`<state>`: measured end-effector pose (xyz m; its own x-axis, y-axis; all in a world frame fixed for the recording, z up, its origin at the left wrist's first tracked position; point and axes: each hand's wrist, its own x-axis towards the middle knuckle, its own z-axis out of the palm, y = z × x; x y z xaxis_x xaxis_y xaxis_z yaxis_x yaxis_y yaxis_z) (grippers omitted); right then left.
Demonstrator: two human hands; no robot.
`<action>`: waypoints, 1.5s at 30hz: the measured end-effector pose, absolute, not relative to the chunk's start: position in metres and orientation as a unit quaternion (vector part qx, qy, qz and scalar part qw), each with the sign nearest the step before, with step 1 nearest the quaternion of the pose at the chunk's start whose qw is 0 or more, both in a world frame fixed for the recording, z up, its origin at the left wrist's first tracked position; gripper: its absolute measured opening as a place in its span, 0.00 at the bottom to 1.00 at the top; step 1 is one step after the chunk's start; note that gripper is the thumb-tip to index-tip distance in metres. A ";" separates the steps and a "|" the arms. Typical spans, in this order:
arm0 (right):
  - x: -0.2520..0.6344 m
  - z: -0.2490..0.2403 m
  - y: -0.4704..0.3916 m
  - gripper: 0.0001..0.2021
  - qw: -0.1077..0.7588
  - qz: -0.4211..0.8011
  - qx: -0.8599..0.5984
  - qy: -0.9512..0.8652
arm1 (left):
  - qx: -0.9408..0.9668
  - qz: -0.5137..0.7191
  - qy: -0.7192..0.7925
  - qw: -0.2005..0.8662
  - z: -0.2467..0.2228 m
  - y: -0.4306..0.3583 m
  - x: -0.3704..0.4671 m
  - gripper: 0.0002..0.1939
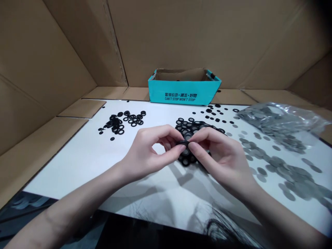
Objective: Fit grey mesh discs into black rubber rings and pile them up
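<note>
Between the fingertips of both hands is a small black ring (183,142), held over the table. My left hand (155,148) pinches its left side with thumb and forefinger. Its right side is gripped by my right hand (218,152) in the same way. Just behind and below the fingers lies a heap of black rings with grey centres (192,128), partly covered by the hands. Loose black rings (115,124) form another pile to the left. Thin grey discs (287,173) are scattered on the right.
At the back stands a turquoise box (181,92) with printed lettering. A clear plastic bag (275,121) with grey discs lies at right. Small black pieces (217,120) are spread before the box. Cardboard walls (207,41) enclose the white table (77,162).
</note>
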<state>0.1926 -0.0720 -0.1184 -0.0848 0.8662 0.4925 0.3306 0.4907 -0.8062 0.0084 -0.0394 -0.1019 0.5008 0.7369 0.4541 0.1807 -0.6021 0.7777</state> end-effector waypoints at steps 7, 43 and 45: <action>0.191 -0.118 -0.072 0.09 0.530 0.343 -0.443 -0.637 | 0.768 0.411 0.297 0.391 -0.102 -0.042 0.009 0.02; 0.191 -0.124 -0.073 0.11 0.528 0.427 -0.432 -0.593 | 0.770 0.451 0.275 0.358 -0.105 -0.042 0.010 0.12; 0.192 -0.123 -0.072 0.14 0.512 0.514 -0.408 -0.555 | 0.794 0.453 0.246 0.322 -0.105 -0.041 0.009 0.13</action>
